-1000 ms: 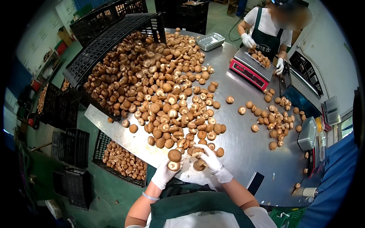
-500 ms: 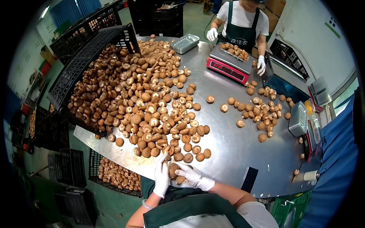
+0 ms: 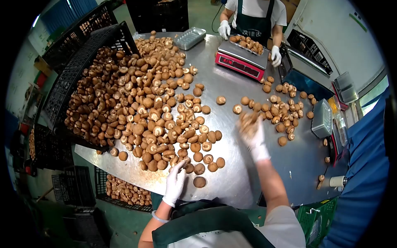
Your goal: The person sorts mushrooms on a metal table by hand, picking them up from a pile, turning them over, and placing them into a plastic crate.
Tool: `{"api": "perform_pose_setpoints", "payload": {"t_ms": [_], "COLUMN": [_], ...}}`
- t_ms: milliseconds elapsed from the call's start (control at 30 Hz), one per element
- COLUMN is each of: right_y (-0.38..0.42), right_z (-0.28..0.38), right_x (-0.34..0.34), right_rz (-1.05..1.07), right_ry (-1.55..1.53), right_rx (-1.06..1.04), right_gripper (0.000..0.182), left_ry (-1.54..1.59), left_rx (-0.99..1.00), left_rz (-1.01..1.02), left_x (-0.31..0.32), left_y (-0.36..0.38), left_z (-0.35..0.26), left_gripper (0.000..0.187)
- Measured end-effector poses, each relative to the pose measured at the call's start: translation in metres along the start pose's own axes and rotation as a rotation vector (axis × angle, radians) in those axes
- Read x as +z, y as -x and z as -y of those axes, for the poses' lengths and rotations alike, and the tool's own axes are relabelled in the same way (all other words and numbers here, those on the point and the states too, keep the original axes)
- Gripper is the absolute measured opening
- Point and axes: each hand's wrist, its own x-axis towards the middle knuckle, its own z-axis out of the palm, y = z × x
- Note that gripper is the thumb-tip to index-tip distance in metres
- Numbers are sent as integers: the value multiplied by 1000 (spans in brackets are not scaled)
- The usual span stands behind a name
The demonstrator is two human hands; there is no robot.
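My right hand (image 3: 254,138), in a white glove, reaches over the middle of the metal table with several shiitake mushrooms (image 3: 248,123) in its fingers; motion blurs both. Just beyond it lies a loose group of shiitake mushrooms (image 3: 281,111). My left hand (image 3: 175,184), also gloved, is at the near edge of the big mushroom pile (image 3: 144,111). Its fingers are stretched out, the tips close to or touching a mushroom there. A single dark mushroom cap (image 3: 199,182) sits right of my left hand.
A tipped black crate (image 3: 78,70) spills the pile onto the metal table (image 3: 223,165). A co-worker (image 3: 252,20) stands behind a red scale (image 3: 240,64) holding a filled tray (image 3: 247,44). Clear plastic trays (image 3: 321,118) stand at right. Below left is a mushroom crate (image 3: 128,191).
My right hand has swung from beside my left hand to the right and away from me, carrying mushrooms. My left hand stays near the pile's edge. The view has shifted slightly.
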Motion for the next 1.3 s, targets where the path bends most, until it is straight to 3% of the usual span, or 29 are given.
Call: {"api": "perform_pose_setpoints", "payload": {"t_ms": [67,133,200,267,333,400,467,533,600,633,667,733,767,833,867,933,1000,1033,1067,1133,1267,1300], "right_y": [-38,-64,-73,-43,-41,-23,-21,-16,-14,-9,-1,24,28,41,51,67,100,97,94,85,71,75], "right_z": [44,71,56,17,-26,-61,-84,-88,-78,-69,-64,-49,-40,-25,-31,-52,-65,-69,-69,-66,-55,-56], "right_x": [-1,-24,-45,-31,-48,-29,-42,-36,-33,-27,-24,-14,-26,-45,-50,-86,-62,-76,-79,-82,-85,-75], "right_rz": [-43,-200,-243,-239,177,549,690,610,635,607,605,259,265,239,106,618,479,474,479,488,571,418], "right_ry": [-5,233,564,990,1572,1876,2322,2345,2281,2132,1866,1160,1163,1094,1443,1938,2306,2341,2340,2261,2104,1659], "right_rx": [-239,-438,-506,-300,-565,-706,-675,-621,-658,-652,-742,-72,-69,203,205,-446,-225,-253,-255,-272,-296,46], "right_gripper": [70,85,84,54,37,34,37,37,37,35,29,25,25,24,33,42,51,51,51,50,44,43], "left_ry": [-22,54,-63,-166,-292,-496,-694,-730,-312,-117,113,800,940,1030,1117,1022,535,257,255,-110,-67,-8], "left_rx": [-10,-67,-24,25,135,340,391,356,217,91,-198,-469,-524,-495,-471,-504,-123,-42,-40,126,169,179], "left_rz": [25,50,84,148,216,344,528,581,475,469,523,491,501,460,424,356,135,52,47,-52,-121,-133], "left_x": [-6,-9,-12,-7,2,13,20,26,29,25,19,16,11,10,10,15,22,21,20,13,11,14], "left_y": [9,19,23,28,23,17,13,14,15,15,15,16,16,18,20,22,28,29,30,28,28,29], "left_z": [11,20,26,34,27,38,31,46,61,55,50,45,43,44,44,35,32,31,29,14,13,25], "left_gripper": [30,25,24,22,23,40,50,51,48,48,50,50,50,49,49,53,61,69,69,70,78,81]}}
